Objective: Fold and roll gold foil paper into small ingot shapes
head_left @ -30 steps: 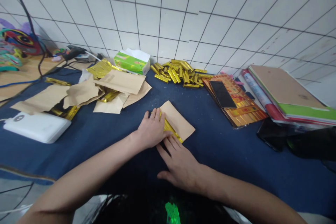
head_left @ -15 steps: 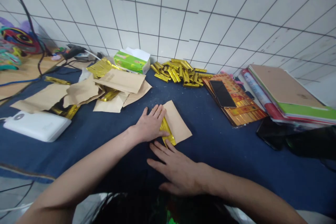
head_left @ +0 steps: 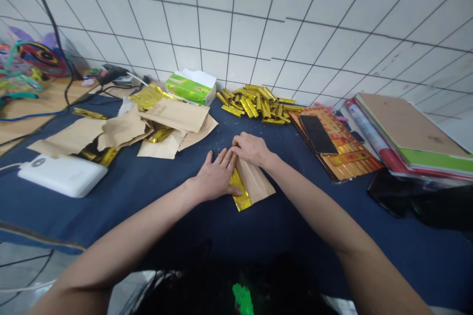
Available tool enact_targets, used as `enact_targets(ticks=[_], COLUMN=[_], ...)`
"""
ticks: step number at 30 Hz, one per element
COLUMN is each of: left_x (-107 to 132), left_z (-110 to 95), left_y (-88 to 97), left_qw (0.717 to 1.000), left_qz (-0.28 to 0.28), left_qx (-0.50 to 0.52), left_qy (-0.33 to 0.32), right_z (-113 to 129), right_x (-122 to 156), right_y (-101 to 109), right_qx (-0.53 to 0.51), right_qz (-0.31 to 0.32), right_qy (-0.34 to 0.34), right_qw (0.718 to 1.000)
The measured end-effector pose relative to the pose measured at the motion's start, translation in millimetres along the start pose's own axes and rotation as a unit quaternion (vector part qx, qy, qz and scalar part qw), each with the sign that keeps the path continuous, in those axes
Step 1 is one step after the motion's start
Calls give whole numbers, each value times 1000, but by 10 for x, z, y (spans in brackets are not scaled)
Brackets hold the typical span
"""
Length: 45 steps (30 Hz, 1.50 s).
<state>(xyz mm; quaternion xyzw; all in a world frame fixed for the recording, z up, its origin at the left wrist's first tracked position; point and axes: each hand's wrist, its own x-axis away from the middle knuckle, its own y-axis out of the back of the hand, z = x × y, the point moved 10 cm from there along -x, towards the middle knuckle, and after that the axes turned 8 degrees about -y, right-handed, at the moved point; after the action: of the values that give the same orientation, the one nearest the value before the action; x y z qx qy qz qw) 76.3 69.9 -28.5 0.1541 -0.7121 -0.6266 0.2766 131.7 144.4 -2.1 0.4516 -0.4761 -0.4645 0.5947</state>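
1. The left hand is open, fingers spread, pressing down on a gold foil strip and the edge of a brown paper sheet.
2. The right hand is narrowly curled, pinching the paper's far end, just beside the left fingertips.
3. Paper and foil lie together on a blue cloth, directly before the person.
4. A green tissue box carries print – too small to read, it seems.

Left hand splayed, right hand curled
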Motion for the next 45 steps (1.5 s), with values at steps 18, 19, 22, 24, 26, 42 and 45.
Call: enact_targets(ticks=[18, 19, 22, 24, 26, 42, 45], left_x=[28, 29, 30, 29, 28, 40, -4], left_z=[-134, -131, -130, -130, -125, 366, 399], left_y=[220, 220, 219, 212, 204, 290, 246], left_qw=[997, 997, 997, 997, 997, 895, 838], left_qz=[-66, -67, -68, -64, -61, -212, -220], left_qx=[-28, -28, -29, -28, -27, 381, 493], left_qy=[-34, -31, -27, -26, -25, 96, 83], right_z=[-494, -490, -446, -375, -315, -525, -449], right_x=[91, 55, -43, -82, -103, 290, 340], right_y=[6, 12, -41, -96, -144, -66, -66], right_qx=[-33, -49, -66, -78, -95, -504, -525], right_qz=[81, 74, 68, 73, 81, 29, 40], right_qy=[-10, -17, -36, -24, -5, -31, -25], right_qw=[996, 996, 995, 994, 992, 863, 850])
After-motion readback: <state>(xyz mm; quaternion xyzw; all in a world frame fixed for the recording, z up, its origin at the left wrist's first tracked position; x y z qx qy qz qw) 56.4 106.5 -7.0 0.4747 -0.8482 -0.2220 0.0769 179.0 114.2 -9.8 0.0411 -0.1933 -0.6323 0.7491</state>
